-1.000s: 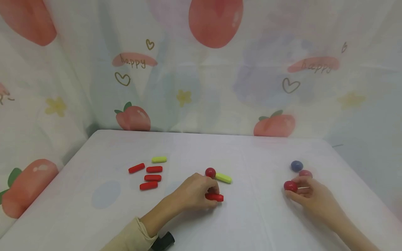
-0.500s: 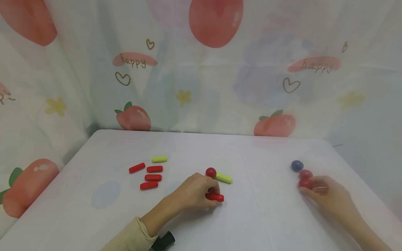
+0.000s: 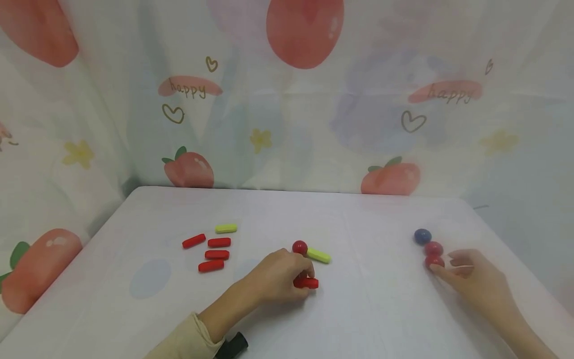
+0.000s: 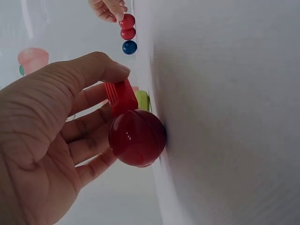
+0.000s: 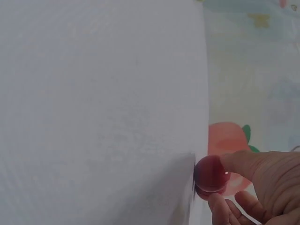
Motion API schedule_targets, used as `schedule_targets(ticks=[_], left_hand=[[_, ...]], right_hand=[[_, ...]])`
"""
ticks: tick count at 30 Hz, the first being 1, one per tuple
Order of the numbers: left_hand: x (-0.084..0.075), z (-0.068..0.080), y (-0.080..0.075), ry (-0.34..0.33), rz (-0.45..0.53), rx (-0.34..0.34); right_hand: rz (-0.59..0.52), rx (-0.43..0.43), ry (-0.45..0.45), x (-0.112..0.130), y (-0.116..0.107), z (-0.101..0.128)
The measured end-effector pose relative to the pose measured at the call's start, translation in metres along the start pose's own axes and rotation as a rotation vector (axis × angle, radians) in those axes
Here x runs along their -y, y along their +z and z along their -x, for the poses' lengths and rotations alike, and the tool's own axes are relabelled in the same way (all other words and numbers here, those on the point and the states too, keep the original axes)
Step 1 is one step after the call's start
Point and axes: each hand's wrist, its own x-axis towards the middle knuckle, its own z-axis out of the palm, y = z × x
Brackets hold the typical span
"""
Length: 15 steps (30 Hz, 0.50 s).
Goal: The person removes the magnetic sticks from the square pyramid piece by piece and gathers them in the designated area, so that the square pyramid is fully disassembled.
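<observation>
My left hand [image 3: 282,276] pinches a short red plastic stick [image 3: 310,283] just above the white table; its ridged side [image 4: 121,95] shows in the left wrist view. There a glossy red ball [image 4: 137,138] overlaps the stick at the table surface; I cannot tell whether they are joined. Just beyond that hand, another red ball [image 3: 300,247] meets the end of a yellow-green stick [image 3: 319,256]. At the right, my right hand [image 3: 480,279] touches a red ball [image 3: 433,262] with its thumb, its other fingers spread away. A pinkish-red ball [image 3: 433,248] and a blue ball [image 3: 422,237] line up behind it.
Several red sticks [image 3: 217,255] lie at the left of the table, with a yellow-green stick [image 3: 226,228] behind them. A patterned curtain [image 3: 287,124] rises at the back edge. Near my left sleeve [image 3: 188,339] a black cylindrical object [image 3: 233,345] shows.
My right hand has moved right, bringing the red ball to the pinkish-red one, and its fingers have come away from it. The left hand stays in place with the red stick.
</observation>
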Motion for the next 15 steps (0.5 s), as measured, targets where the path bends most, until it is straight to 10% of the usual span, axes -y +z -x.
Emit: schedule_targets(ticks=[6, 15], left_hand=[[-0.001, 0.004, -0.003, 0.09, -0.03, -0.074], [0.0, 0.006, -0.009, 0.075, 0.226, -0.107]], right_hand=[[0.0, -0.018, -0.075, 0.008, 0.0, 0.002], [0.005, -0.04, -0.098, 0.021, 0.004, 0.006]])
